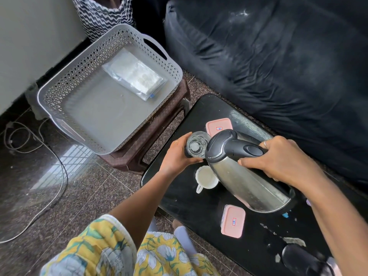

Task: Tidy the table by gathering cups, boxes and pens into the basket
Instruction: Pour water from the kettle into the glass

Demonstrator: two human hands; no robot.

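While the left grip (176, 154) wraps a glass (196, 144) and the right grip (282, 158) clasps the tilted kettle (241, 182), a white cup (205, 176) sits partly hidden beneath.

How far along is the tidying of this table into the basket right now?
Barely begun. The basket holds only a clear plastic packet; no cup or box is in it. In hand: the left hand grips a glass while the right hand tilts a kettle towards it. Left to gather: a white mug and two pink-lidded boxes on the table, plus the glass. I see no pen clearly.
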